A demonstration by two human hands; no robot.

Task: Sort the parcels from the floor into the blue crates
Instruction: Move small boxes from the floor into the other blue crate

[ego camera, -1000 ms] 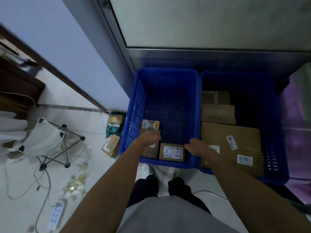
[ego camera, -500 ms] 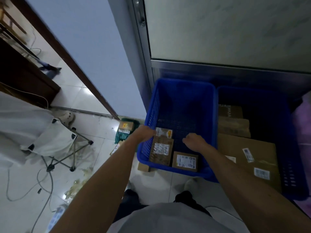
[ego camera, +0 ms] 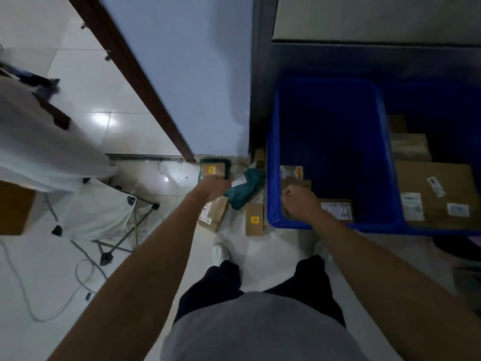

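Two blue crates stand side by side against the wall. The left crate [ego camera: 272,178] holds a few small parcels, one with a white label [ego camera: 337,210]. The right crate [ego camera: 442,231] holds larger cardboard boxes [ego camera: 437,194]. On the floor left of the crates lie a green bag parcel [ego camera: 246,188], a small box with a yellow label [ego camera: 213,169], a brown box [ego camera: 216,216] and a narrow brown box [ego camera: 254,218]. My left hand [ego camera: 214,187] reaches down over these floor parcels and holds nothing. My right hand [ego camera: 299,201] hangs over the left crate's near corner, fingers loosely curled, holding nothing.
A folding stool with white fabric [ego camera: 99,212] and loose cables [ego camera: 83,277] lie on the tiled floor at left. A cardboard box [ego camera: 15,207] sits at the far left. A brown door frame [ego camera: 135,82] runs beside the wall. My shoes [ego camera: 221,252] stand close to the parcels.
My view has swung left. The left hand has moved from the left crate's rim out over the floor parcels. The right hand has shifted to the crate's near left corner.
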